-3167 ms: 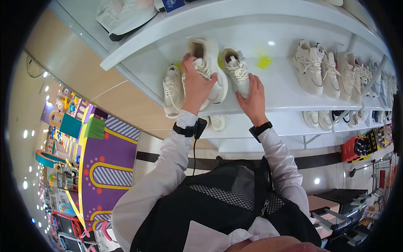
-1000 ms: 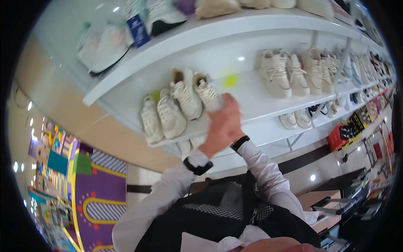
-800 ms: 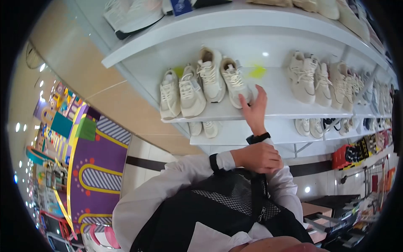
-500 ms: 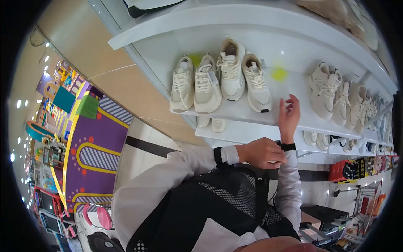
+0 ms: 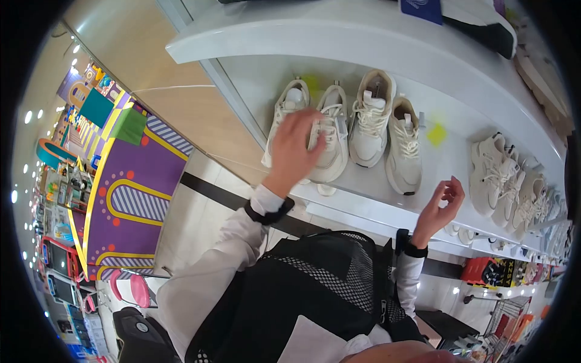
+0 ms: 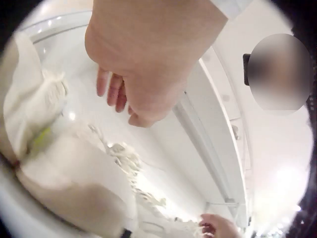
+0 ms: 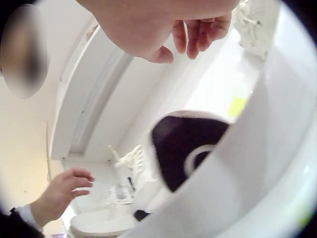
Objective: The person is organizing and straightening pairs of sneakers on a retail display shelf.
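Observation:
Cream lace-up sneakers stand in a row on the white shelf (image 5: 442,193), toes toward the front edge. My left hand (image 5: 295,151) is raised in front of the leftmost sneaker (image 5: 295,95) and the second sneaker (image 5: 333,166), hiding parts of both; its fingers are spread and hold nothing. To the right stand a third sneaker (image 5: 370,124) and a fourth sneaker (image 5: 405,160). Near the shelf's front edge, right of the fourth sneaker, my right hand (image 5: 440,209) has loosely bent fingers with nothing in them. A dark-soled toe (image 7: 183,144) shows beneath it in the right wrist view.
More pale sneakers (image 5: 493,175) stand farther right on this shelf. An upper shelf (image 5: 339,39) overhangs the row, and a blue tag (image 5: 422,9) hangs from it. A yellow-green sticker (image 5: 436,134) is behind the shoes. A shopping cart (image 5: 505,317) is at lower right.
Both hands held sneakers earlier; later the left hand reached to the right wrist. Now the left hand has moved left before the first sneakers, and the right hand is away from the fourth.

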